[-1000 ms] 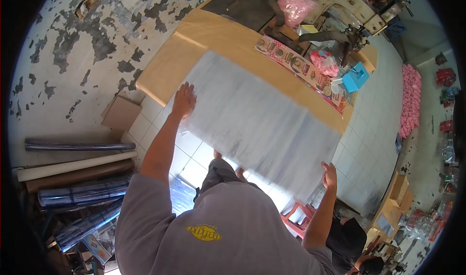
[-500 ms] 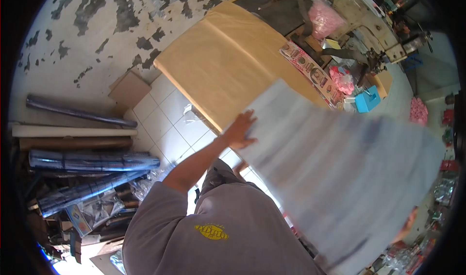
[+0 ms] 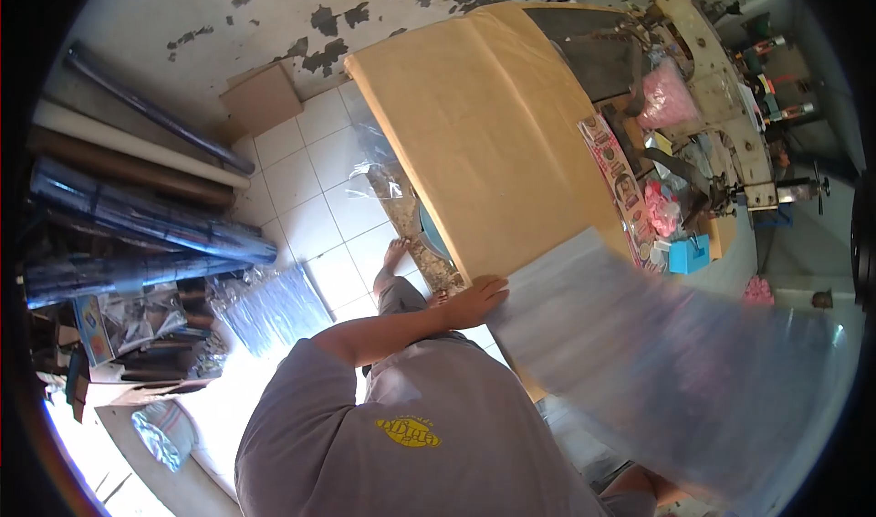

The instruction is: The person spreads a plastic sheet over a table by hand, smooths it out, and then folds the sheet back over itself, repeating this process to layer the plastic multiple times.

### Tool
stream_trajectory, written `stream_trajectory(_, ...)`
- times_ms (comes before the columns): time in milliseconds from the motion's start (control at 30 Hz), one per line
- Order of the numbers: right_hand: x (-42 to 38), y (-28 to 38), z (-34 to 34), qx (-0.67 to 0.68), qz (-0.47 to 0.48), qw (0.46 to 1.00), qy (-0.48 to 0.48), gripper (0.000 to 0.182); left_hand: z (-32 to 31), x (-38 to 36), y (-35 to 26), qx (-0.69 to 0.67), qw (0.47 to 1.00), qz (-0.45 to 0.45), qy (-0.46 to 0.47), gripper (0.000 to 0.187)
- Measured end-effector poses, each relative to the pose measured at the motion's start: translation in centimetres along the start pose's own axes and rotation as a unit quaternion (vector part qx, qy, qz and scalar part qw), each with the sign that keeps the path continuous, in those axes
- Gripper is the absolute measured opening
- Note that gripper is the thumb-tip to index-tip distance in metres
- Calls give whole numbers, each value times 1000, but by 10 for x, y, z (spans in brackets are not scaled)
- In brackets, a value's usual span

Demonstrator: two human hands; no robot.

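A large, cloudy see-through plastic sheet stretches from the near end of the table out to the right, its far part smeared by motion. My left hand is closed on the sheet's left edge, at the table's near corner. The sheet's upper left corner lies over the tan table covering. At the lower right, part of my right arm shows below the sheet; the right hand itself is hidden behind the plastic, so its fingers cannot be made out.
Along the table's right side lie a printed strip, a pink bag and a blue box, beside metal machinery. On the left are rolls of plastic and a clear plastic bundle on the floor.
The view has swung, so the table sits further right. The sheet has come lower, and my left hand holds its edge nearer the table's corner. My right hand has gone behind the sheet.
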State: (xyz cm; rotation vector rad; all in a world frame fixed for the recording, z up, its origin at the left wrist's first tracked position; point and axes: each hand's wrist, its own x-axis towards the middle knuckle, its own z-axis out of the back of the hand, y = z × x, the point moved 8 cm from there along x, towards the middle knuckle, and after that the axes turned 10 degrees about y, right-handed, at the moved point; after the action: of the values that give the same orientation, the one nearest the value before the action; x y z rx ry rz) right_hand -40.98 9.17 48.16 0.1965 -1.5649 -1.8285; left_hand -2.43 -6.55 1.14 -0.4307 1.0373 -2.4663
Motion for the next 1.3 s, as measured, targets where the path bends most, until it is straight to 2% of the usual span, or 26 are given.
stream_trajectory(100, 39, 58, -44, 32, 56, 997, 50, 33, -20, 3, -4, -41, 996, -33, -69, 64)
stream_trajectory(200, 77, 120, -108, 79, 109, 984, 114, 33, -27, 7, -12, -166, 982, -17, -92, 65)
stream_trajectory(267, 99, 159, -163, 112, 136, 971, 164, 33, -33, 6, -10, -224, 973, 28, -50, 61)
stream_trajectory(333, 120, 193, -229, 147, 149, 953, 220, 34, -42, 5, -3, -240, 969, 52, -25, 59)
stream_trajectory(433, 143, 218, -350, 198, 126, 921, 311, 34, -46, -10, 8, -372, 908, 148, -126, 47)
stream_trajectory(500, 146, 209, -446, 215, 71, 897, 379, 34, -45, -11, 14, -442, 873, 199, -57, 52)
stream_trajectory(533, 144, 201, -497, 135, 101, 893, 418, 34, -45, -11, 17, -475, 851, 223, -21, 55)
stream_trajectory(567, 108, 201, -538, -210, 392, 821, 358, 35, -47, -14, 25, -475, 837, 273, 1, 57)
stream_trajectory(633, 76, 161, -621, -160, 344, 842, 384, 33, -50, -22, 40, -470, 799, 374, 45, 62)
stream_trajectory(667, 81, 124, -669, -61, 244, 870, 423, 29, -49, -18, 46, -493, 801, 340, 10, 63)
stream_trajectory(700, 91, 76, -721, 148, 43, 884, 442, 25, -55, -14, 56, -514, 801, 306, -26, 65)
stream_trajectory(733, 87, 34, -759, 203, -49, 878, 430, 22, -64, -9, 66, -533, 799, 269, -62, 66)
stream_trajectory(767, 78, -5, -790, 237, -121, 871, 414, 18, -71, -7, 76, -541, 792, 248, -137, 66)
stream_trajectory(800, 60, -31, -811, 275, -222, 859, 369, 17, -74, -4, 79, -531, 803, 228, -148, 66)
stream_trajectory(867, 43, -72, -862, 273, -233, 846, 394, 17, -82, -3, 81, -529, 805, 210, -169, 64)
stream_trajectory(933, 21, -69, -888, 281, -238, 846, 385, 18, -98, -9, 83, -518, 796, 313, -17, 69)
stream_trajectory(967, 12, -69, -896, 283, -242, 847, 378, 19, -107, -7, 86, -507, 804, 308, -49, 75)
stream_trajectory(1067, 7, -41, -919, 278, -240, 849, 379, 11, -117, -4, 87, -497, 815, 281, -95, 77)
stream_trajectory(1167, 4, -23, -936, 279, -234, 849, 384, 16, -85, -13, 70, -533, 783, 322, 2, 55)
stream_trajectory(1267, -7, -32, -964, 290, -240, 831, 410, 22, -107, -8, 76, -512, 803, 306, -6, 55)
stream_trajectory(1300, -16, -43, -975, 294, -247, 821, 422, 27, -80, -12, 67, -530, 793, 300, -7, 56)
